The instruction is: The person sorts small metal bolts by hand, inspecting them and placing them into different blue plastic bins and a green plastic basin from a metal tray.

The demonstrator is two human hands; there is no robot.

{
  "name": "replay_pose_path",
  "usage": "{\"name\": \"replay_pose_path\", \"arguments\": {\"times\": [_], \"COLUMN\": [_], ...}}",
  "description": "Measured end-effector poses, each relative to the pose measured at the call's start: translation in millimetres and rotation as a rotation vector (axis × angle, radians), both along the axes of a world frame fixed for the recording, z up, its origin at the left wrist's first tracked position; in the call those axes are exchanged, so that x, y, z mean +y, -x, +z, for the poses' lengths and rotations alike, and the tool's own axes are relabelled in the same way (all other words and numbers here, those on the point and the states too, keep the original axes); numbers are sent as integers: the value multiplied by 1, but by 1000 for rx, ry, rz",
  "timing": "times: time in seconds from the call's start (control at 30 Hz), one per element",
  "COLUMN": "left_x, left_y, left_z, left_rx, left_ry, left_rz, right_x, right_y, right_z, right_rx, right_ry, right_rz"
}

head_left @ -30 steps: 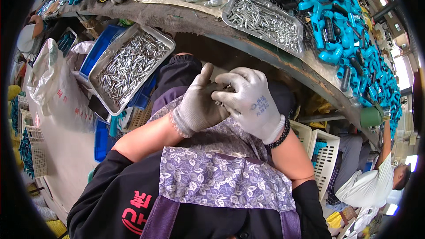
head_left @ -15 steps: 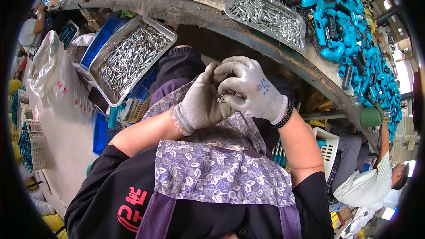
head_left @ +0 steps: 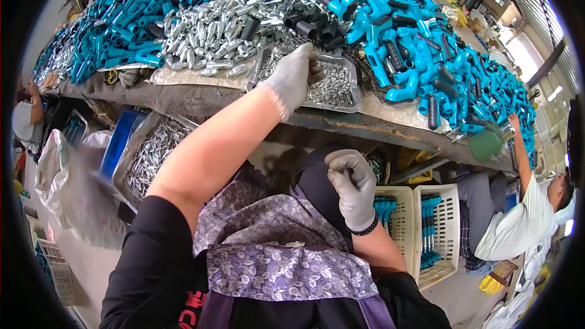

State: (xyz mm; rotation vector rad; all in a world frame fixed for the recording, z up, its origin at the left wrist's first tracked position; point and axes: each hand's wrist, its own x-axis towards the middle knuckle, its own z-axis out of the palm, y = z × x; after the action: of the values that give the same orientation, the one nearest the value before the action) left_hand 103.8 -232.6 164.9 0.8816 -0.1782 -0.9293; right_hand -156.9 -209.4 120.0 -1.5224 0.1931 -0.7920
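Observation:
My left hand [head_left: 294, 78], in a grey-white work glove, reaches over a shallow tray [head_left: 329, 109] of small silvery metal parts [head_left: 334, 85] on the bench. Its fingers curl downward above the parts, and whatever they pinch is hidden. Close to my lap is my right hand [head_left: 354, 187], gloved too, with fingers bent in toward the thumb. Anything inside those fingers is too small or covered to make out. Beyond the tray lie black cylindrical sleeves [head_left: 314, 29] and a heap of silvery metal fittings [head_left: 210, 27].
Teal tool housings [head_left: 131, 24] pile up at the far left, and more teal housings [head_left: 408, 36] at right. A tray of metal pins [head_left: 152, 155] stands low left beside a white sack [head_left: 79, 189]. Cream crates [head_left: 448, 231] sit at lower right, near a co-worker [head_left: 512, 225].
My hands, together over my lap before, have parted. The left has gone forward to the small-parts tray; the right stays near my lap. My view has lifted toward the bench.

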Motion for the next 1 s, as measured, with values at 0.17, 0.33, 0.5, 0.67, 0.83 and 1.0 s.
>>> {"name": "replay_pose_path", "arguments": {"times": [0.17,0.33,0.5,0.67,0.83,1.0], "left_x": [-48,8,190,437,545,567], "left_y": [-25,-15,4,59,140,181], "left_z": [-9,20,-1,-152,-167,-149], "left_rx": [-161,-715,-1299,-701,-442,-354], "left_ry": [-173,-200,-213,-749,-857,-688], "left_rz": [-107,-309,87,360,848,898], "right_x": [-2,-6,0,28,113,178], "right_y": [19,23,12,-32,-121,-222], "right_z": [5,5,3,27,69,21], "right_rx": [18,62,-13,-125,-65,131], "right_ry": [17,69,99,134,274,568], "right_rz": [-98,-127,-198,53,349,546]}}
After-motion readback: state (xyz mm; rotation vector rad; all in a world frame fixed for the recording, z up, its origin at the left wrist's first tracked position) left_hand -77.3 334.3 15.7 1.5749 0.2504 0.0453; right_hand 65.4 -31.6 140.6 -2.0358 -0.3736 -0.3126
